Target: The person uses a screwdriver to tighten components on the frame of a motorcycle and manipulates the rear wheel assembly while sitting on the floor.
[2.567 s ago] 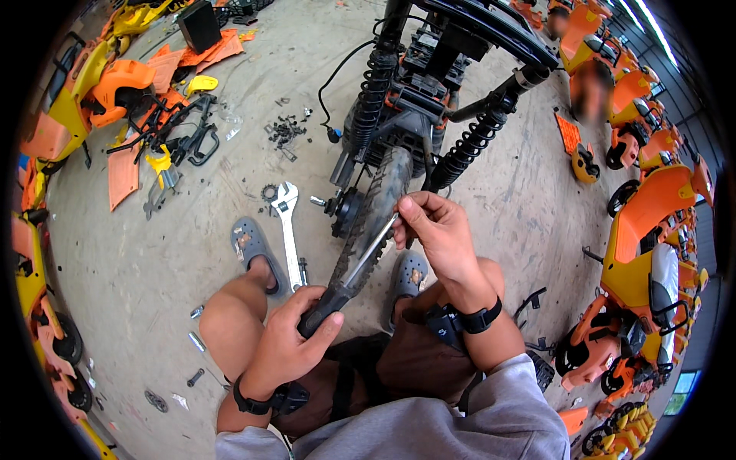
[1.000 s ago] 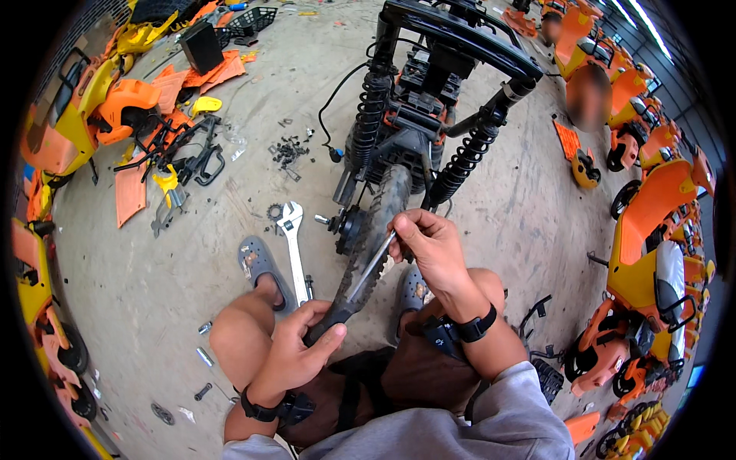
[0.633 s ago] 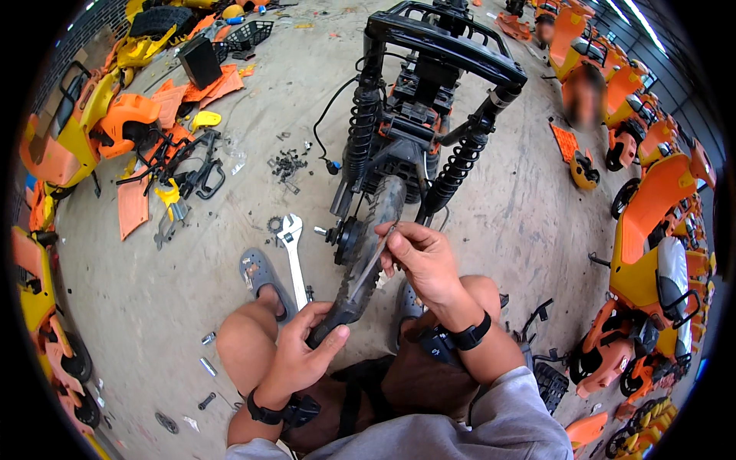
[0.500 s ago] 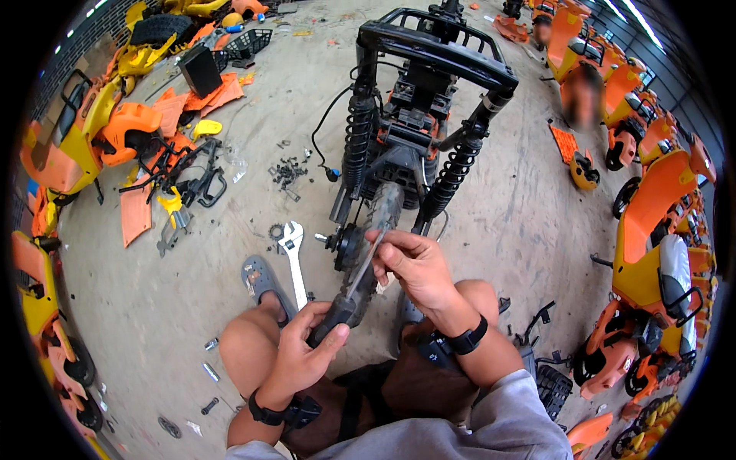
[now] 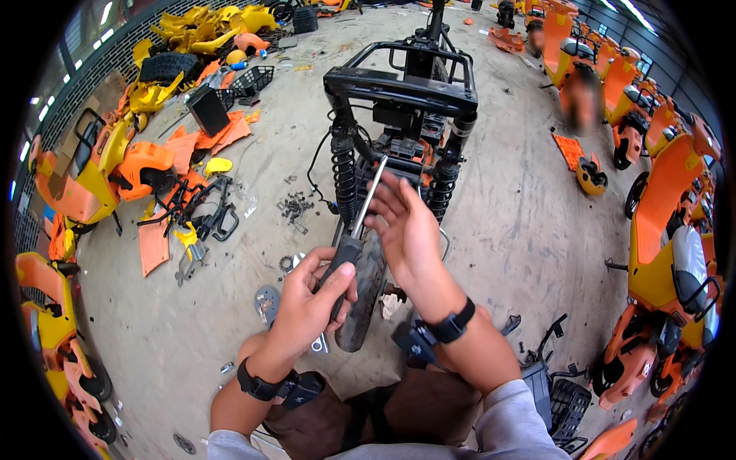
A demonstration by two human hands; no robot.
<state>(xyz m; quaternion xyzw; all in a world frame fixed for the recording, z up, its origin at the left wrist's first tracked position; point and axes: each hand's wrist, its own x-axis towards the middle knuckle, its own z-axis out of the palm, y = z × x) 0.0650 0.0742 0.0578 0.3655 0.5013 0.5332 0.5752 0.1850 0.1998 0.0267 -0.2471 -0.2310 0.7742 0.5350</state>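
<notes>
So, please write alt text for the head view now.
A person's left hand grips a black-handled tool, apparently a screwdriver, near the tyre of a stripped scooter; the outstretched right hand is by the tool's shaft. Orange-and-yellow scooters stand at right.

1 long, slim hand tool with a straight silver metal shaft and a thick black handle is held aslant in the left hand, whose thumb hides part of the handle. the shaft slants up and rightward, the right hand's loosely bent fingers just beside it; contact is unclear.
</notes>
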